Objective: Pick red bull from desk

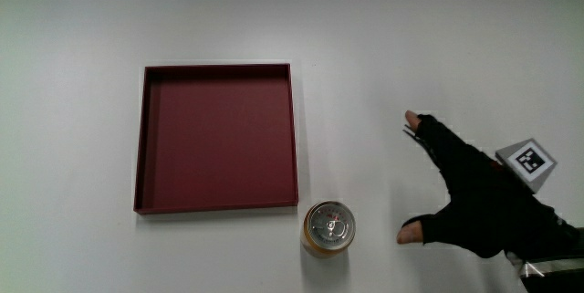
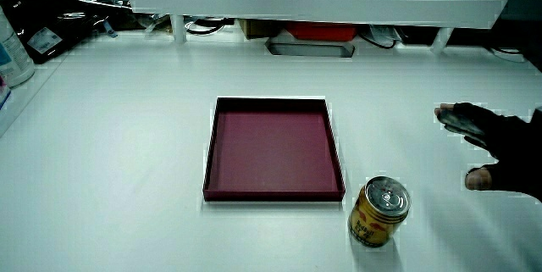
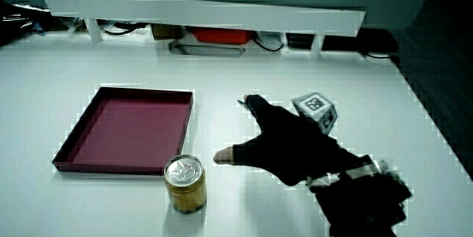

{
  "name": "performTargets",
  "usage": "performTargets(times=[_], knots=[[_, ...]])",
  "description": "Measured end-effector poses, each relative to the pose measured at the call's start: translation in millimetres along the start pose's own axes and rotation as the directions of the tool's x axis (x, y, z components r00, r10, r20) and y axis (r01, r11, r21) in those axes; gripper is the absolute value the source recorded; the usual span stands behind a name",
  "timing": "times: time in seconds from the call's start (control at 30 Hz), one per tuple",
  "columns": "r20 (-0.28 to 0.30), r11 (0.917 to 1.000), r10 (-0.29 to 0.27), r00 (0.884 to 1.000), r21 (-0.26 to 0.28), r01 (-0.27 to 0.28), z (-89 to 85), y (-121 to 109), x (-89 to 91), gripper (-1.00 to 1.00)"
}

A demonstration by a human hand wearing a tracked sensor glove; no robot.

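Note:
A gold Red Bull can (image 1: 328, 228) stands upright on the white table, just off the near corner of the dark red tray (image 1: 294, 129). Both side views show the can (image 2: 379, 212) (image 3: 185, 184) with its silver top. The gloved hand (image 1: 461, 188) hovers beside the can, a short gap away, fingers and thumb spread and holding nothing. Its thumb tip (image 1: 408, 233) points toward the can. The same spread hand (image 3: 284, 145) shows in a side view, and partly in the side view where the hand (image 2: 495, 145) is cut by the edge.
The shallow red tray (image 2: 338, 158) (image 3: 66, 152) holds nothing. A low white partition (image 2: 313, 5) (image 3: 199, 12) runs along the table's edge farthest from the person, with cables and a red box under it. A patterned cube (image 1: 526, 162) sits on the hand's back.

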Motion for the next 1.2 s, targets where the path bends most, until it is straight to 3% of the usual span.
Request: performTargets(times=[0.1,0.17,0.23,0.27,0.33,0.4,0.43,0.47,0.5,0.57,0.6,0.67,0.93,1.2], knots=[[0.039,0.9996,-0.012,0.999,-0.026,0.013,-8.8,4.3,6.8,0.00],[0.012,0.9983,-0.036,0.999,-0.045,0.037,-16.4,6.8,8.7,0.00],[0.031,0.9953,-0.063,0.998,-0.072,0.065,-23.4,9.6,11.0,0.00],[0.006,0.9955,-0.048,0.999,-0.081,0.049,-27.4,11.5,13.9,0.00],[0.022,0.9931,-0.064,0.998,-0.096,0.066,-34.3,14.6,15.4,0.00],[-0.026,0.9885,-0.090,0.996,-0.124,0.086,-42.9,17.6,16.2,0.00],[-0.003,0.9898,-0.069,0.998,-0.125,0.068,-46.2,19.4,18.0,0.00],[-0.026,0.9882,-0.078,0.997,-0.134,0.074,-50.4,20.5,17.3,0.00],[-0.002,0.9870,-0.081,0.997,-0.139,0.080,-53.0,21.8,20.4,0.00],[-0.008,0.9864,-0.067,0.998,-0.151,0.065,-58.9,24.9,20.4,0.00],[-0.008,0.9833,-0.091,0.996,-0.159,0.089,-61.7,25.8,20.1,0.00],[-0.038,0.9810,-0.093,0.995,-0.174,0.085,-68.2,28.7,21.3,0.00],[-0.061,0.9743,-0.091,0.994,-0.212,0.076,-88.7,38.4,29.9,0.00],[-0.085,0.9732,-0.075,0.994,-0.223,0.054,-96.4,42.1,33.9,0.00]])
